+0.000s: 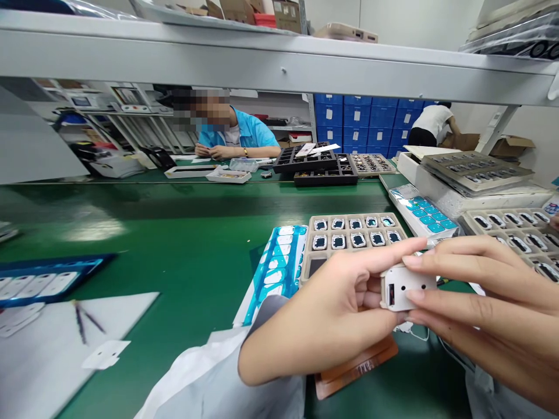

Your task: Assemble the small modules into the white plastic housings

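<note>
A small white rectangular housing (397, 295) with a dark slot and two round holes is held up between both hands. My left hand (345, 297) wraps round its left end, thumb below and index finger above. From the right, my right hand (484, 291) presses fingertips on its top edge and face. Just behind the hands lies a beige tray (312, 256) of white-rimmed, dark-faced pieces in rows. Under my left wrist are a blue-and-white sticker sheet (273, 270) and an orange-brown flat object (358, 369).
At the left, tweezers (81, 323) lie on a white sheet (48, 372). More pieces fill a tray (524, 238) at the right. A white shelf beam (262, 58) crosses overhead. Across the green bench (187, 233) sits a person in blue (257, 131) near black trays (325, 174).
</note>
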Motion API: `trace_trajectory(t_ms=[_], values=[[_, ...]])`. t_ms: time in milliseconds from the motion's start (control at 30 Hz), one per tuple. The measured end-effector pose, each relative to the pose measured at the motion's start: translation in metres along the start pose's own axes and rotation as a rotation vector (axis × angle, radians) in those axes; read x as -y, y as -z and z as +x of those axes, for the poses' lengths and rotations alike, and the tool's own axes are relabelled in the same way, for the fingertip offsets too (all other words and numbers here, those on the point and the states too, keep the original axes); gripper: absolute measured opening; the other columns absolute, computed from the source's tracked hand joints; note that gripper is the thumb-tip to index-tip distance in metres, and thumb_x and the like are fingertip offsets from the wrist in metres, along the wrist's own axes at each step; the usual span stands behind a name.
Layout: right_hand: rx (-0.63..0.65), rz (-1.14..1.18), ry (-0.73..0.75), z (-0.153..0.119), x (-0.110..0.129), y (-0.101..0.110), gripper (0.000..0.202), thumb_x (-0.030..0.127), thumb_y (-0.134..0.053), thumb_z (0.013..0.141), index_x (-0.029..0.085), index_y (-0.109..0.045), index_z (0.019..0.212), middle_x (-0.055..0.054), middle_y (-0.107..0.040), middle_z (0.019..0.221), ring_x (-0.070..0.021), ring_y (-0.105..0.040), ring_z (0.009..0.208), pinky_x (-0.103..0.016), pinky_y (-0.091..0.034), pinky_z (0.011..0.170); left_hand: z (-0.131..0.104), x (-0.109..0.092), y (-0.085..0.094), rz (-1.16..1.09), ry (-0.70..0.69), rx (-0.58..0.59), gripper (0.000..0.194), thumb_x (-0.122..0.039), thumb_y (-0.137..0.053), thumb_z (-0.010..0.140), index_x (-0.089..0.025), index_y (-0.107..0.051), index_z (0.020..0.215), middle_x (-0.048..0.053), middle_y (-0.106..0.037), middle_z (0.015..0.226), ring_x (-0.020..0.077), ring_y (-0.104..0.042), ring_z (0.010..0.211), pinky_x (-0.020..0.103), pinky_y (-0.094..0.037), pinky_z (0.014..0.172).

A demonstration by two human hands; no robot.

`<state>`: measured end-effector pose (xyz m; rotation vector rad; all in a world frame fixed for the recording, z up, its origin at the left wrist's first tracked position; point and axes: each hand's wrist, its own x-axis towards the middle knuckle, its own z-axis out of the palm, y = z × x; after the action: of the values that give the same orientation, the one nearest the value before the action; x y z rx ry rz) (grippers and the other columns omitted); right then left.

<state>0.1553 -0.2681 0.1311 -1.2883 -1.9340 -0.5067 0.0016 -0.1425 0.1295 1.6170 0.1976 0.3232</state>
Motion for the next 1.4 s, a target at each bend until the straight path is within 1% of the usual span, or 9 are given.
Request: trace_trajectory(t_ms=[300, 567, 733, 900, 1033, 1167, 1267, 1333, 1400], values=[[0.058, -0.028, 0.087, 0.003, -0.004, 0.007, 0.017, 0.007, -0.061, 0.089, 0.016, -0.074, 0.095, -0.009, -0.073, 0.102, -0.0206, -0.065, 0.103, -0.030, -0.059, 0.081, 0.000, 0.000, 0.002, -0.025, 0.016, 0.009, 0.065, -0.007, -0.061, 0.076, -0.029, -0.056, 0.137, -0.001, -0.055, 0.074, 0.0081, -0.043, 0.059, 0.017, -0.040, 0.054], [0.013, 0.010, 0.015, -0.001, 0.001, 0.000, 0.018, 0.005, -0.059, 0.090, 0.015, -0.073, 0.093, -0.009, -0.072, 0.106, -0.0209, -0.062, 0.107, -0.032, -0.058, 0.087, 0.000, 0.000, 0.002, -0.018, 0.004, -0.007, 0.063, -0.008, -0.064, 0.076, -0.030, -0.058, 0.134, -0.002, -0.057, 0.077, 0.0072, -0.044, 0.061, 0.015, -0.041, 0.055], [-0.005, 0.019, -0.002, -0.001, 0.001, 0.002, 0.015, 0.006, -0.061, 0.090, 0.016, -0.072, 0.093, -0.008, -0.073, 0.104, -0.0208, -0.062, 0.107, -0.032, -0.060, 0.084, 0.001, 0.000, 0.003, -0.008, -0.016, -0.003, 0.061, -0.009, -0.065, 0.077, -0.031, -0.059, 0.134, -0.002, -0.056, 0.076, 0.0070, -0.045, 0.061, 0.016, -0.042, 0.057], [0.051, 0.037, 0.092, 0.002, -0.003, 0.008, 0.018, 0.001, -0.064, 0.086, 0.013, -0.075, 0.096, -0.009, -0.073, 0.108, -0.0204, -0.062, 0.107, -0.030, -0.060, 0.086, -0.002, -0.001, 0.002, -0.022, -0.026, -0.016, 0.062, -0.007, -0.063, 0.077, -0.030, -0.058, 0.135, -0.002, -0.058, 0.073, 0.0074, -0.048, 0.060, 0.016, -0.044, 0.055], [0.053, 0.061, 0.105, 0.002, -0.005, 0.010, 0.019, -0.002, -0.065, 0.083, 0.010, -0.076, 0.094, -0.010, -0.073, 0.109, -0.0197, -0.062, 0.109, -0.028, -0.058, 0.092, -0.002, -0.001, 0.002, -0.028, -0.042, -0.023, 0.062, -0.005, -0.063, 0.077, -0.030, -0.059, 0.134, -0.001, -0.062, 0.074, 0.0075, -0.054, 0.057, 0.015, -0.046, 0.052], [0.058, 0.065, 0.098, -0.001, -0.006, 0.011, 0.022, 0.001, -0.066, 0.084, 0.011, -0.075, 0.102, -0.008, -0.073, 0.111, -0.0198, -0.061, 0.112, -0.025, -0.059, 0.092, -0.002, 0.002, 0.001, -0.011, -0.108, -0.049, 0.062, -0.001, -0.062, 0.077, -0.026, -0.060, 0.133, 0.002, -0.070, 0.083, 0.0107, -0.065, 0.062, 0.016, -0.052, 0.053], [0.101, 0.062, 0.039, -0.007, -0.007, 0.012, 0.031, 0.009, -0.065, 0.088, 0.017, -0.069, 0.118, -0.006, -0.071, 0.117, -0.0180, -0.066, 0.110, -0.021, -0.060, 0.089, -0.002, 0.003, 0.000, 0.018, -0.157, -0.056, 0.060, -0.003, -0.065, 0.078, -0.025, -0.060, 0.133, 0.005, -0.073, 0.094, 0.0141, -0.070, 0.071, 0.018, -0.056, 0.056], [0.101, 0.041, -0.003, -0.012, -0.006, 0.011, 0.034, 0.014, -0.061, 0.093, 0.020, -0.065, 0.126, -0.006, -0.069, 0.122, -0.0179, -0.066, 0.110, -0.023, -0.059, 0.094, -0.004, 0.004, 0.000, 0.052, -0.187, -0.064, 0.060, -0.003, -0.066, 0.078, -0.025, -0.060, 0.133, 0.005, -0.074, 0.099, 0.0160, -0.073, 0.077, 0.018, -0.058, 0.058], [0.083, -0.012, 0.024, -0.017, -0.005, 0.011, 0.033, 0.012, -0.058, 0.094, 0.020, -0.065, 0.125, -0.004, -0.070, 0.121, -0.0189, -0.064, 0.115, -0.026, -0.055, 0.102, -0.005, 0.003, 0.001, 0.103, -0.218, -0.065, 0.060, -0.001, -0.065, 0.077, -0.026, -0.060, 0.132, 0.005, -0.075, 0.102, 0.0182, -0.074, 0.084, 0.019, -0.059, 0.059]])
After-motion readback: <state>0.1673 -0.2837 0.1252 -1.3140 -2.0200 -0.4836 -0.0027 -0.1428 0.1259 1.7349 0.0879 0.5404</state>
